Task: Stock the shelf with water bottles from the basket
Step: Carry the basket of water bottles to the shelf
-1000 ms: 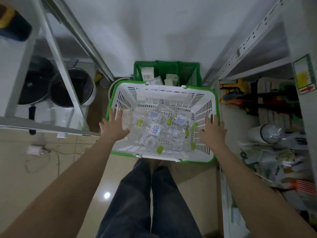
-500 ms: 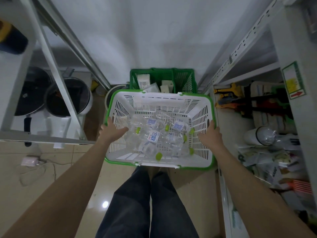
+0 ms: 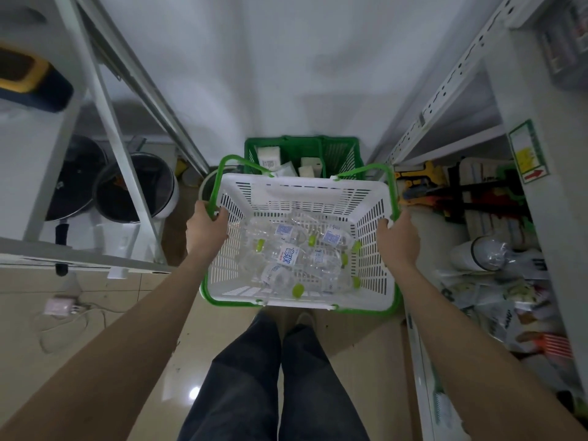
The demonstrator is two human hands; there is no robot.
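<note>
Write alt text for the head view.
Both hands, left hand and right hand, grip the green handles of a white basket holding clear water bottles with green caps. A green basket sits behind it, between metal shelves.

Two baskets: white (image 3: 372,275), green (image 3: 343,154). Two hands: left (image 3: 203,226), right (image 3: 399,240). Two pots (image 3: 133,192).

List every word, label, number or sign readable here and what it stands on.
Bottle labels in the white basket: blue characters, too blurred to quote.
Sticker on the right shelf post: red arrow, print unreadable.
Boxes in the green basket: print too small.
</note>
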